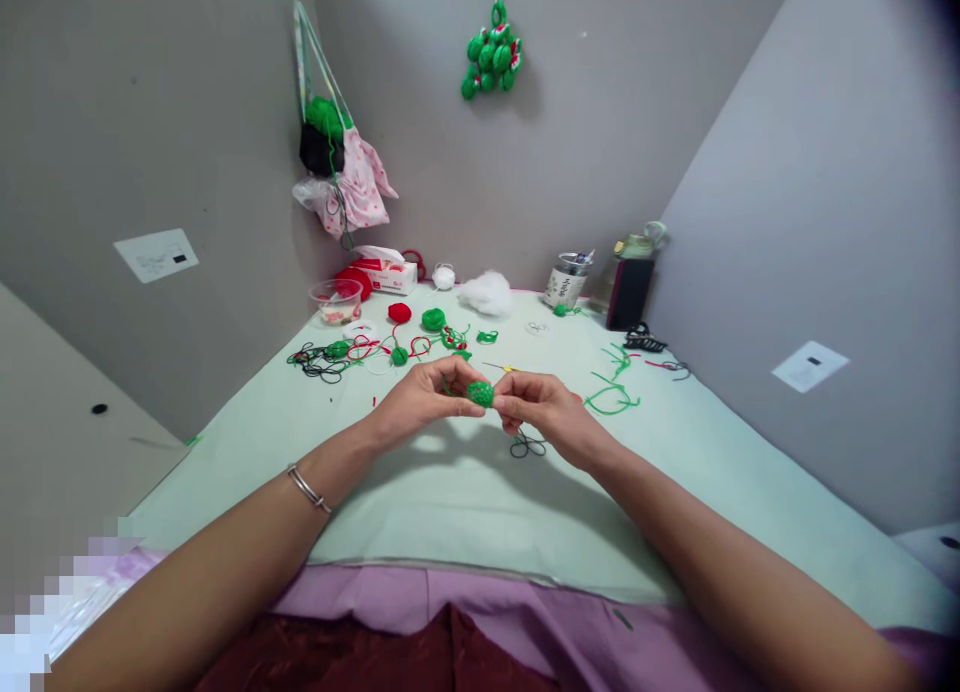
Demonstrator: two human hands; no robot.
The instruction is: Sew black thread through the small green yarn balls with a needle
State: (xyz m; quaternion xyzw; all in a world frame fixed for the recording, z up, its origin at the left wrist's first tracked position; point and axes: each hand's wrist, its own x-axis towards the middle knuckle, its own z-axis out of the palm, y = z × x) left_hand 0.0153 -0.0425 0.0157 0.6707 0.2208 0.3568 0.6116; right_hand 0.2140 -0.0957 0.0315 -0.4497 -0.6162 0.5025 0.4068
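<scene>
A small green crocheted ball (pixel 481 393) is held above the pale green table (pixel 450 502), between both my hands. My left hand (pixel 424 397) pinches its left side with curled fingers; a silver bangle sits on that wrist. My right hand (pixel 540 412) pinches its right side, fingers closed. A dark thread loop (pixel 527 446) hangs below my right hand onto the table. Whether a needle or hook is in my right fingers cannot be made out.
Farther back lie green and red yarn pieces (pixel 420 344), black thread (pixel 319 362), green cord (pixel 613 397), white stuffing (pixel 487 292), a tissue box (pixel 386 272), a clear bowl (pixel 336 300), a tin (pixel 566 282) and a dark box (pixel 628 292). Green balls (pixel 491 52) and a bag (pixel 334 162) hang on the wall.
</scene>
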